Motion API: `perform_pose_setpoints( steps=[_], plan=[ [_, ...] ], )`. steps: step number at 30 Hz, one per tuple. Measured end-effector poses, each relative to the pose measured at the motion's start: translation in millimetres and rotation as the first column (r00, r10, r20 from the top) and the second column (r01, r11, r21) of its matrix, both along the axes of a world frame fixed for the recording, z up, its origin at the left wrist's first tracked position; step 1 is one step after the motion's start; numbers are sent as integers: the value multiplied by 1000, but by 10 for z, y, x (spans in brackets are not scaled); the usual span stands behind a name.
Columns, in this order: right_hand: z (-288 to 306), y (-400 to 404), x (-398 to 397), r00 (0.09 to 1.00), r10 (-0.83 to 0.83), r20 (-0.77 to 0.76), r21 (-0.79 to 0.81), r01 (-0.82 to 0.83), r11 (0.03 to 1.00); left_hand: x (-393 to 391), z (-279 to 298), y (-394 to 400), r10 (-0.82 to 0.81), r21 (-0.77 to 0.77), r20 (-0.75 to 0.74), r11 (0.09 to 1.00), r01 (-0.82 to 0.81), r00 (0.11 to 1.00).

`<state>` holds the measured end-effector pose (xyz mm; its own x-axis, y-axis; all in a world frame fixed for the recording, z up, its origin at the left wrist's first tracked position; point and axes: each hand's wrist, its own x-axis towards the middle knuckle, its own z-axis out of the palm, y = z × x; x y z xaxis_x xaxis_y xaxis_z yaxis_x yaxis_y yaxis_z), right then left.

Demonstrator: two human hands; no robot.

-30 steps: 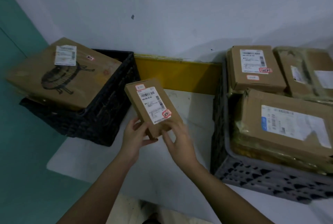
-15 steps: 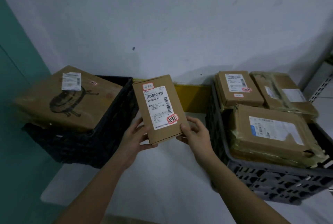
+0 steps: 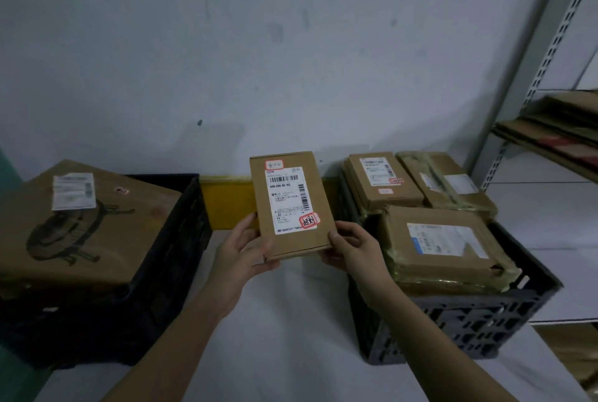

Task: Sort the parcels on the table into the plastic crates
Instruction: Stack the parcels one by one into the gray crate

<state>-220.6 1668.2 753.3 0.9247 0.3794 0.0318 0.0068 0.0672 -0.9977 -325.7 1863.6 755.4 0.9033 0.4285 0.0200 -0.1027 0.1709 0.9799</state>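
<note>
I hold a small cardboard parcel [image 3: 290, 204] with a white shipping label upright in the air between the two crates. My left hand [image 3: 241, 249] grips its lower left corner and my right hand [image 3: 351, 248] grips its lower right corner. To the left stands a black plastic crate [image 3: 174, 240], and a large flat box [image 3: 81, 223] with a drawing lies tilted across its top. The black crate on the right [image 3: 469, 320] holds three labelled parcels [image 3: 443, 246].
A white table [image 3: 284, 337] carries both crates. A yellow strip [image 3: 226, 201] runs along the wall behind the gap. A metal shelf rack [image 3: 530, 78] with flattened cardboard [image 3: 556, 133] stands at the right. A teal wall borders the left.
Both hands have lifted the small parcel higher and turned it upright, label facing me. The view has tilted upward, showing more wall and the shelf rack.
</note>
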Motion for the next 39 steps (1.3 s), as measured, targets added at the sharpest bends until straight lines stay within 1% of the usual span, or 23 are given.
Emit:
perform_pose_setpoints(
  steps=[4, 6, 8, 9, 11, 14, 15, 16, 18, 19, 20, 22, 24, 26, 27, 29, 30, 31, 32, 34, 36, 37, 39],
  plan=[
    [206, -287, 284, 996, -88, 8, 52, 87, 995, 389, 183, -251, -38, -31, 43, 999, 39, 998],
    [305, -485, 469, 991, -132, -4, 84, 131, 988, 630, 258, -444, -7, -71, 39, 997, 10, 999],
    [394, -733, 686, 985, -172, -20, 107, 174, 979, 886, 308, -689, 29, -61, -3, 998, -30, 1000],
    [433, -876, 808, 981, -193, -26, 106, 195, 975, 1018, 324, -839, 40, -5, -39, 999, -40, 998],
    [493, -1179, 1069, 970, -239, -35, 90, 241, 966, 1260, 326, -1187, 57, 199, -102, 979, -36, 993],
    [521, -1646, 1513, 947, -320, -17, 29, 321, 947, 1591, 302, -1726, 19, 463, -74, 886, 18, 997],
    [512, -1794, 1662, 939, -343, -4, 3, 343, 939, 1711, 268, -1882, -3, 556, -86, 830, 51, 996],
    [498, -1931, 1805, 932, -363, 5, -17, 363, 932, 1832, 216, -2014, -12, 671, -124, 736, 93, 992],
    [450, -2158, 2055, 917, -398, 18, -62, 399, 915, 2023, 94, -2215, 16, 865, -235, 460, 202, 972],
    [417, -2249, 2175, 911, -411, 22, -89, 411, 907, 2090, 23, -2281, 27, 901, -290, 345, 263, 957],
    [379, -2323, 2288, 909, -417, 20, -113, 416, 902, 2137, -61, -2320, 35, 914, -332, 260, 313, 943],
    [315, -2418, 2492, 913, -408, 10, -161, 404, 900, 2182, -222, -2336, 56, 922, -367, 156, 355, 928],
    [261, -2455, 2657, 920, -392, 20, -227, 386, 894, 2178, -325, -2299, 77, 926, -362, 148, 348, 929],
    [225, -2445, 2744, 927, -365, 86, -334, 372, 866, 2155, -360, -2270, 91, 927, -358, 155, 342, 929],
    [208, -2428, 2771, 930, -327, 167, -435, 368, 822, 2148, -358, -2267, 94, 926, -360, 156, 343, 928],
    [165, -2396, 2824, 908, -192, 372, -653, 403, 641, 2141, -337, -2290, 100, 924, -368, 151, 352, 924],
    [144, -2378, 2841, 875, -120, 469, -701, 452, 552, 2138, -326, -2307, 109, 923, -374, 141, 358, 921],
    [138, -2345, 2846, 834, -58, 549, -703, 498, 507, 2141, -320, -2322, 120, 923, -377, 130, 362, 919],
    [147, -2301, 2837, 800, 3, 600, -690, 516, 507, 2144, -310, -2333, 127, 923, -378, 122, 364, 917],
    [168, -2180, 2808, 772, 187, 607, -728, 447, 519, 2151, -290, -2341, 132, 922, -383, 120, 369, 914],
    [127, -2068, 2785, 755, 375, 538, -819, 363, 444, 2155, -278, -2345, 135, 918, -391, 125, 376, 911],
    [97, -2035, 2778, 753, 413, 512, -841, 341, 420, 2157, -275, -2348, 137, 916, -395, 128, 379, 908],
    [51, -2026, 2766, 758, 401, 515, -833, 332, 443, 2160, -276, -2359, 146, 915, -398, 132, 381, 906]
  ],
)
